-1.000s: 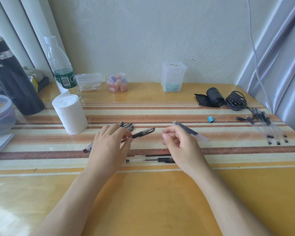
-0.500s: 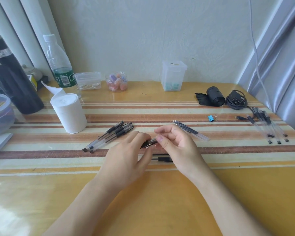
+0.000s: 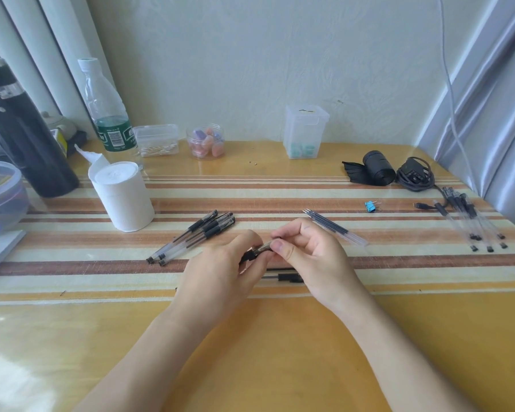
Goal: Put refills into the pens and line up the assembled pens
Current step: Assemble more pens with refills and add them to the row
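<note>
Head cam: pen (image 3: pixel 254 253) just over table (image 3: pixel 265 352), held betw both hands. L hand (image 3: pixel 220 272) curled round black grip section; R hand (image 3: pixel 309 263) pinches tip end. Judged: light, stiff, barrel slick, tip delicate, so hold at grip. Refills (image 3: pixel 333 228) lie just beyond R hand.

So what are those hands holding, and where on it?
One pen, shared: the left hand grips it around the black sleeve, and the right hand pinches the tip end.
</note>
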